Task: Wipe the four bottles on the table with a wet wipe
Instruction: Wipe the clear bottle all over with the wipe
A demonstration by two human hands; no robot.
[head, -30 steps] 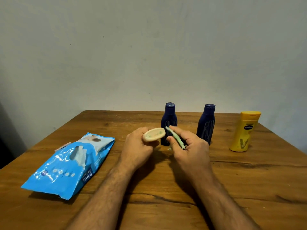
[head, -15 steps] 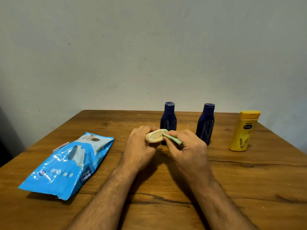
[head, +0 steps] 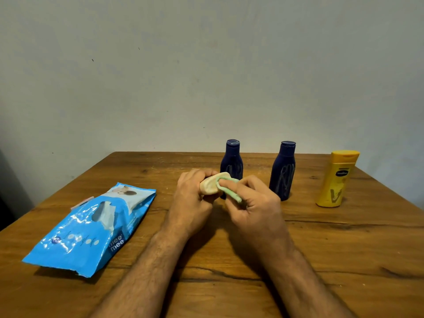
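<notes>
Landmark: right blue bottle (head: 282,171). Bare tabletop (head: 344,249) in front of it & btwn it and yellow bottle (head: 336,180), so a hand fits there. Left blue bottle (head: 231,161) stands near, narrower gap. Wipes pack (head: 91,228) lies well to its left.

A left hand (head: 195,198) grips a small cream bottle (head: 210,185) above a wooden tabletop (head: 344,249) while the right hand (head: 254,207) presses a folded green wet wipe (head: 229,188) against it. Two dark blue bottles (head: 232,165) (head: 283,173) and a yellow bottle (head: 337,180) stand at one o'clock; a blue wipes pack (head: 91,230) lies at nine o'clock.
</notes>
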